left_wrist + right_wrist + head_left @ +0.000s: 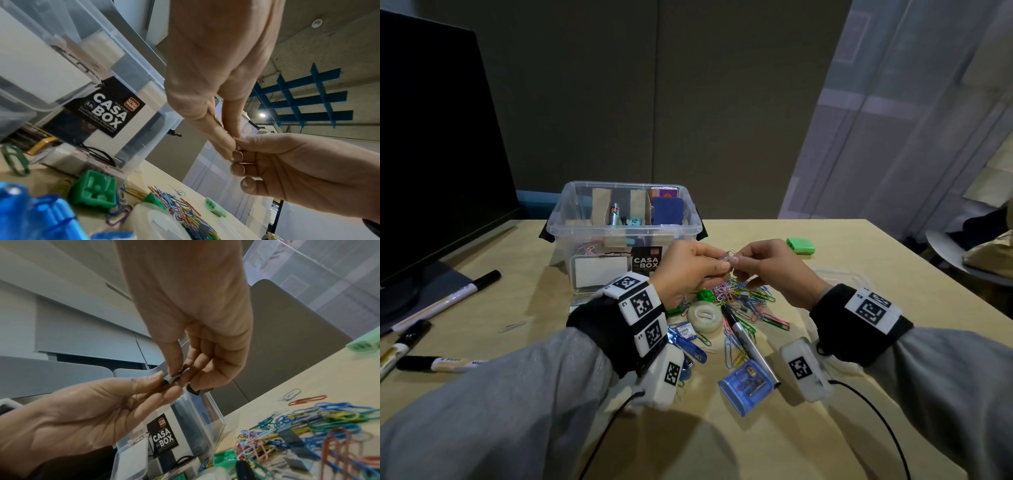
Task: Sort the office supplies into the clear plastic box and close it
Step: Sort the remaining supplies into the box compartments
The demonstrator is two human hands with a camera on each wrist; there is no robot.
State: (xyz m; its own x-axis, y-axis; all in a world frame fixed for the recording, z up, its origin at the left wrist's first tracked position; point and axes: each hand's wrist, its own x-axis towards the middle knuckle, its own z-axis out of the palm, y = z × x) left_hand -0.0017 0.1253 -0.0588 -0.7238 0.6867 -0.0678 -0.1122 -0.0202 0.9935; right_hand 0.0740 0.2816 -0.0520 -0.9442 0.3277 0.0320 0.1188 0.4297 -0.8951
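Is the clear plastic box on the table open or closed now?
Open. The clear plastic box has no lid on top in the head view; its cardboard dividers and contents show from above.

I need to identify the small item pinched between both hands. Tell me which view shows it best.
The right wrist view: the small grey metal piece shows unobstructed between both hands' fingertips. The head view shows only a tiny glint with wire loops. In the left wrist view the fingers hide it almost wholly.
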